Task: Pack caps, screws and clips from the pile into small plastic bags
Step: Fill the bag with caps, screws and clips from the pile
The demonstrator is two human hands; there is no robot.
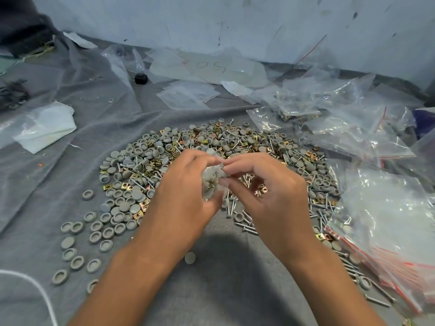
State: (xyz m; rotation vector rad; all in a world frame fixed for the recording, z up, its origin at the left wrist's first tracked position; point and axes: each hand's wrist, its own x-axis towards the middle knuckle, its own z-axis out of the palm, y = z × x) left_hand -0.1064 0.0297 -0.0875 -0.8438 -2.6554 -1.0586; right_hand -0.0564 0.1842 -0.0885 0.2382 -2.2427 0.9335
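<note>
A wide pile (188, 147) of grey round caps, silver screws and brass clips lies on grey cloth in the middle. Above its near edge, both hands hold one small clear plastic bag (211, 180) with grey caps and some metal parts inside. My left hand (186, 191) grips the bag from the left, thumb against its lower side. My right hand (266, 184) pinches the bag's top edge with its fingertips. Loose caps (77, 241) are scattered to the left, and screws (244, 222) lie just under my right hand.
Empty small bags with red zip strips (386, 234) are stacked at the right. Filled bags (329, 114) are heaped at the back right. Flat clear bags (188, 92) and a crumpled white bag (44, 125) lie further back and left. A white cord (40, 288) curves at the lower left.
</note>
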